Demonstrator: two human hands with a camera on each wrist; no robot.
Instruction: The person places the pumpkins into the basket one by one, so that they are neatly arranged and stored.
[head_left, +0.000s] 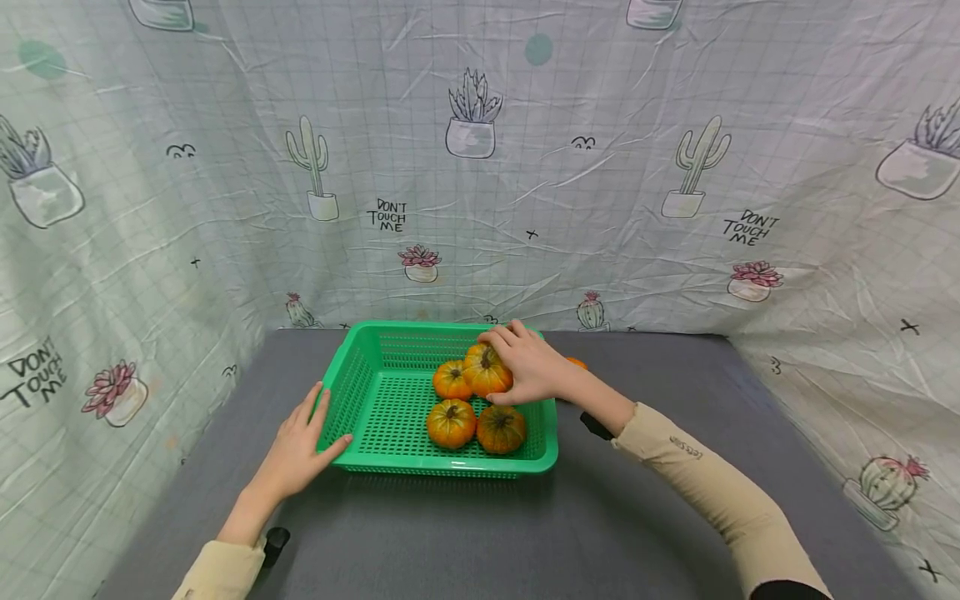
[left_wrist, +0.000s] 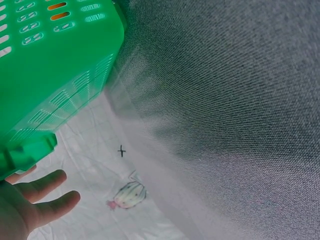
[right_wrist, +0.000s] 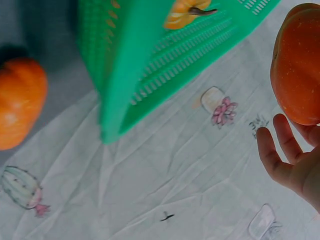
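A green plastic basket (head_left: pixel 390 412) stands on the grey table. In its right half lie three small orange pumpkins: one toward the back (head_left: pixel 451 382), one in front (head_left: pixel 452 424) and a darker one (head_left: pixel 502 430) beside that. Over the basket's right side, my right hand (head_left: pixel 532 367) grips another pumpkin (head_left: pixel 485 372) between thumb and fingers; the right wrist view shows this held pumpkin (right_wrist: pixel 300 65) raised above the rim. My left hand (head_left: pixel 295 450) rests at the basket's left rim with fingers spread and fairly straight; the left wrist view shows its fingers (left_wrist: pixel 50 195) beside the rim.
Just beyond the basket's right wall, one more pumpkin (head_left: pixel 577 362) sits on the table, partly hidden by my right forearm; it shows fully orange in the right wrist view. Printed cloth (head_left: pixel 525 200) with cactus drawings hangs behind the table (head_left: pixel 420 533) and along both sides.
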